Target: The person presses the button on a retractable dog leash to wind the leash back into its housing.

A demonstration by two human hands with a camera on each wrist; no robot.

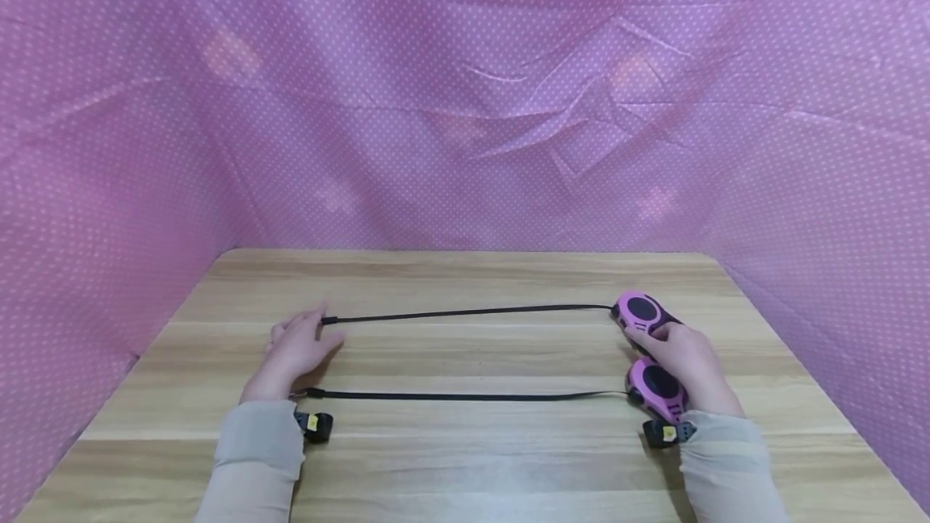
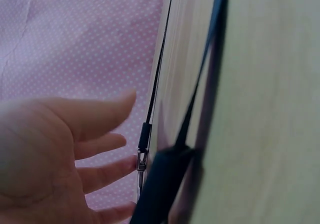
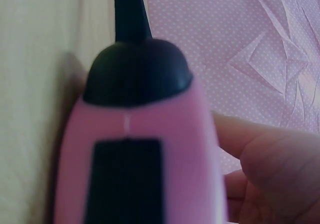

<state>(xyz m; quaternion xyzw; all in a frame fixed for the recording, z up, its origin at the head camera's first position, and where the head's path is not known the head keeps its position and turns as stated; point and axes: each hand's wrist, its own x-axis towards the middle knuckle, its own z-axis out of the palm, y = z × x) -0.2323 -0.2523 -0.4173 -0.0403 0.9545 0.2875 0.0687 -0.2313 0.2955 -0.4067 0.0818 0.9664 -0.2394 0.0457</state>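
Note:
Two pink-and-black retractable leashes lie on the table, their black straps drawn out leftward. My right hand (image 1: 686, 353) holds the far leash (image 1: 636, 307) at its handle, the thumb on the casing. The near leash (image 1: 649, 382) lies just below that hand and fills much of the right wrist view, hiding most of the grip. At the left, my left hand (image 1: 294, 349) is beside the strap end of the far leash, fingers extended. A fingertip appears to touch the metal clip (image 2: 142, 160) in the left wrist view. The near strap's black end (image 1: 316, 393) is by the left wrist.
Both straps, the far strap (image 1: 465, 313) and the near strap (image 1: 465, 397), run roughly parallel across the wooden table (image 1: 465, 474). Pink dotted cloth (image 1: 465, 144) hangs behind the table and along both sides. Each wrist wears a small black camera.

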